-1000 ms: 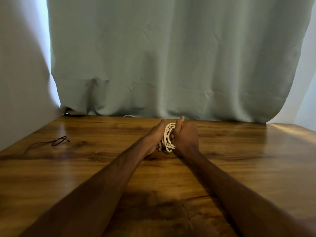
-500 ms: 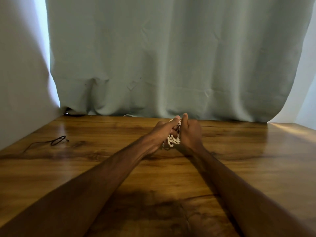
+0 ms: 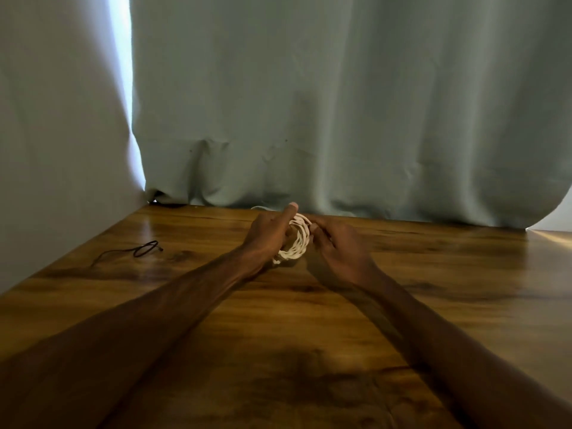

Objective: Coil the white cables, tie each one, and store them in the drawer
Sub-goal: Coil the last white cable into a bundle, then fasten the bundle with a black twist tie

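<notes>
Gripping the white cable coil (image 3: 297, 243) in our left hand (image 3: 266, 235) and right hand (image 3: 339, 247); black cord (image 3: 145, 249) far left, fingertips hidden.

Coiled cable (image 3: 297, 243) gripped between the left hand (image 3: 266, 238) and right hand (image 3: 339, 247) over the table (image 3: 433, 292). Well left of the grip, a loose cord (image 3: 136, 251) lies on the tabletop; a curtain (image 3: 340, 119) hangs just behind.

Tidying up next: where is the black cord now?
Head view: the black cord lies on the wooden table, far left by the wall, apart from the left hand.
</notes>
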`<state>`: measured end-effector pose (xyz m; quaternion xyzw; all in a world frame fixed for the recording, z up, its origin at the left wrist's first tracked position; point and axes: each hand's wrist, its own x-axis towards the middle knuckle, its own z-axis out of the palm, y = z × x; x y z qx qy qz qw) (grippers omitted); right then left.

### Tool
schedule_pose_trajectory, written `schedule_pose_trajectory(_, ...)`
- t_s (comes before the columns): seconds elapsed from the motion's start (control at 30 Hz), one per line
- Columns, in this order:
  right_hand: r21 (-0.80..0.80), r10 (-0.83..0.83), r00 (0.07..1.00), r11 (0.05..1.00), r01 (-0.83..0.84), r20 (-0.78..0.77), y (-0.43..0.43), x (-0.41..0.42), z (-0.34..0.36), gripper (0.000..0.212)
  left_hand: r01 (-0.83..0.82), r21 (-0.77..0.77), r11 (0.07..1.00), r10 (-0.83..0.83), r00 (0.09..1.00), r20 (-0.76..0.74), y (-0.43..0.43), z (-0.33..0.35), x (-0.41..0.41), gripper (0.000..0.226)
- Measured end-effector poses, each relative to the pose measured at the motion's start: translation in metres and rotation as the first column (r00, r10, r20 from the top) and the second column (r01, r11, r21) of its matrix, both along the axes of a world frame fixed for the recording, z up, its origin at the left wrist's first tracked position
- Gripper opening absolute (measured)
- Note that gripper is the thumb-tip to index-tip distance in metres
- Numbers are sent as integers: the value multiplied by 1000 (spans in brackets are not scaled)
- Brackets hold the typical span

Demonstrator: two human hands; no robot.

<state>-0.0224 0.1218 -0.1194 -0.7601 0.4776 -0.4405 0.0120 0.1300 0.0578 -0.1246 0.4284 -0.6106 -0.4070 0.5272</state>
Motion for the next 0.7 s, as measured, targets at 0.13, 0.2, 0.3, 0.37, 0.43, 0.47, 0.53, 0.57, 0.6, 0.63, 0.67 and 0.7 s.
schedule_pose_trajectory(0.13,145,18,995,989,-33,100,5,6,0,27,-73,-46,996,76,995,69,-2,4,8,58)
schedule_pose_trajectory(0.2,181,61,987,979,-88,152,9,8,0,28,-97,-99,990,108,988,108,0,5,4,55)
schedule_pose_trajectory(0.3,241,105,961,956,-168,254,10,11,1,28,-138,-171,976,169,968,184,1,9,5,53)
schedule_pose_trajectory(0.37,304,120,884,911,-279,452,11,15,6,27,-162,-196,967,199,961,190,2,13,10,53)
schedule_pose_trajectory(0.43,329,138,843,878,-347,520,11,18,10,24,-171,-196,965,209,960,189,0,15,16,53)
schedule_pose_trajectory(0.47,334,155,848,872,-358,506,11,20,10,21,-170,-188,967,205,960,190,-1,15,18,52)
schedule_pose_trajectory(0.53,342,170,851,863,-372,497,8,23,10,17,-152,-192,970,189,963,191,-1,15,23,52)
schedule_pose_trajectory(0.57,347,165,849,861,-373,502,6,25,10,17,-141,-202,969,180,965,191,-1,15,26,53)
schedule_pose_trajectory(0.6,351,157,847,860,-370,508,5,28,11,19,-134,-214,968,176,966,189,-1,17,30,53)
schedule_pose_trajectory(0.63,354,152,845,860,-369,512,3,31,12,21,-134,-227,965,178,966,186,-1,20,34,53)
schedule_pose_trajectory(0.67,351,150,839,859,-372,523,1,34,13,23,-138,-237,962,185,965,187,-2,23,38,53)
schedule_pose_trajectory(0.7,342,153,825,857,-385,544,0,39,14,23,-147,-248,958,196,962,188,-3,27,44,53)
